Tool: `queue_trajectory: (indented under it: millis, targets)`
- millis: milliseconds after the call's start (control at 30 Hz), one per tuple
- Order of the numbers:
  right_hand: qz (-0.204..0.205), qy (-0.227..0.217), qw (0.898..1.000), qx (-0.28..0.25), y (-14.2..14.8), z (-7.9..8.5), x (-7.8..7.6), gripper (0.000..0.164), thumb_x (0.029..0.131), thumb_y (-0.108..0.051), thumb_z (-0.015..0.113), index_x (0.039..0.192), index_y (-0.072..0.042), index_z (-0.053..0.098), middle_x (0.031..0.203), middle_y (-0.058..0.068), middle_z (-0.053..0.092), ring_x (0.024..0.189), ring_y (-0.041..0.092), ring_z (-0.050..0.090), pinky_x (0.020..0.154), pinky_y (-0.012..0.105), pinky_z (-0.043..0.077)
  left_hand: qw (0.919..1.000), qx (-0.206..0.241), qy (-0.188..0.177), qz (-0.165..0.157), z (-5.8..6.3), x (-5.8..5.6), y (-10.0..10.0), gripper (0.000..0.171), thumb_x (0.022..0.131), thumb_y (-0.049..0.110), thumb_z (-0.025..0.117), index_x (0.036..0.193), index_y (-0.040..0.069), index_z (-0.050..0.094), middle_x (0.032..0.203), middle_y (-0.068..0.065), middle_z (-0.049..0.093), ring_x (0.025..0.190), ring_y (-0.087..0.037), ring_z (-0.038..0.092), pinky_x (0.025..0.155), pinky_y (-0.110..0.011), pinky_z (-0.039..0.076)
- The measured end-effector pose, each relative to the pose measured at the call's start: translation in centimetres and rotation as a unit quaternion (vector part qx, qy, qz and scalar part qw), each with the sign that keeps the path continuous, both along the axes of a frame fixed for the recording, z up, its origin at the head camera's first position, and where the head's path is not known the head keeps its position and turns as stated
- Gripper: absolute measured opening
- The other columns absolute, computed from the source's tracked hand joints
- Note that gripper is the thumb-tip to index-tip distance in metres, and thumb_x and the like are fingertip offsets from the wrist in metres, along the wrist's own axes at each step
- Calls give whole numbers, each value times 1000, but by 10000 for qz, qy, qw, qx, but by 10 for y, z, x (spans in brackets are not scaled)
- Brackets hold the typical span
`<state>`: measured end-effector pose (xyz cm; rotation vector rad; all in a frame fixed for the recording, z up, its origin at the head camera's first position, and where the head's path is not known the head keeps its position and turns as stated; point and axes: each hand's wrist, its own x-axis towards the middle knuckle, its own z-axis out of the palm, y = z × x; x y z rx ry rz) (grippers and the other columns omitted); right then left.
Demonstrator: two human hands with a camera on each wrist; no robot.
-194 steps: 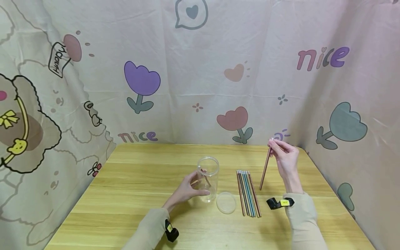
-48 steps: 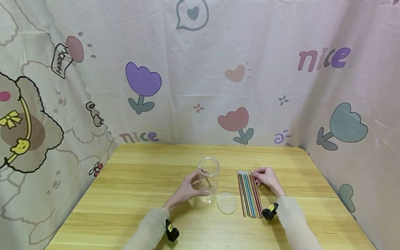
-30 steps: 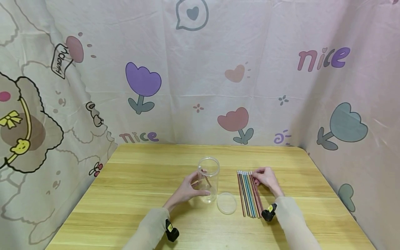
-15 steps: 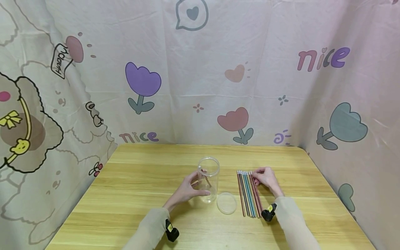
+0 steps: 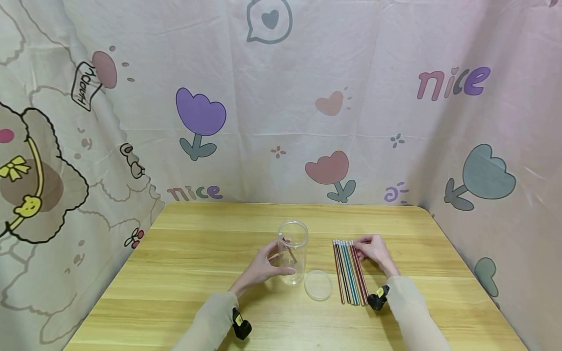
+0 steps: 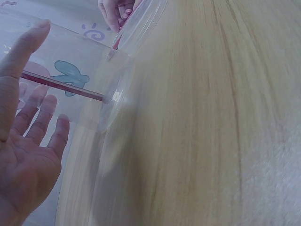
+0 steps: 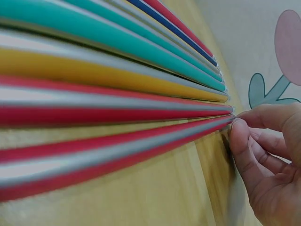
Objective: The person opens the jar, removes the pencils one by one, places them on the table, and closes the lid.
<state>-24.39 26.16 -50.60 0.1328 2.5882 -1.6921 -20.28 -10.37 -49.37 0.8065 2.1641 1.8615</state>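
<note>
A clear plastic jar (image 5: 300,256) stands upright and uncapped on the table, a dark red pencil (image 6: 61,86) leaning inside it. My left hand (image 5: 262,266) holds the jar's side, thumb in front and fingers behind. To the right lies a row of pencils (image 5: 346,273) in red, dark blue, green and yellow, side by side. At the row's right end, my right hand (image 5: 374,249) pinches the far tip of a red pencil (image 7: 117,153) between thumb and forefinger. In the right wrist view this pencil lies beside another red one, a narrow gap widening toward the camera.
A round clear lid (image 5: 318,285) lies flat between the jar and the pencils. The wooden table (image 5: 184,253) ends at a patterned cloth backdrop (image 5: 272,107) behind and at both sides.
Earlier, my right hand held a red pencil upright above the table; that pencil now lies at the row's right end, drawn slightly closer to its neighbour. My left hand stays on the jar.
</note>
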Motion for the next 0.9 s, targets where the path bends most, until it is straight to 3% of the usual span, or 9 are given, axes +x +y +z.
queue_trajectory:
  millis: [433, 700, 900]
  targets:
    - [-4, -122, 9996, -255, 3, 8, -1, 26, 94, -1, 61, 115, 15, 64, 80, 15, 72, 61, 14, 64, 55, 25, 60, 10000, -18, -46, 34, 0, 1, 0, 66, 80, 12, 85, 138, 9, 54, 154, -17, 46, 142, -38, 45, 122, -55, 35]
    - [24, 591, 9981, 170, -3, 24, -4, 26, 93, -2, 64, 113, 14, 67, 83, 23, 72, 61, 19, 67, 60, 30, 62, 10000, -50, -45, 65, 0, 1, 0, 59, 81, 12, 84, 132, 8, 57, 154, -14, 46, 144, -38, 42, 122, -55, 36]
    - [164, 889, 9958, -110, -12, 40, -2, 30, 92, -3, 66, 115, 16, 64, 95, 27, 71, 63, 19, 68, 65, 37, 65, 10000, -63, -29, 53, -1, 0, 1, 56, 81, 13, 84, 129, 5, 57, 155, -16, 46, 145, -40, 41, 121, -56, 36]
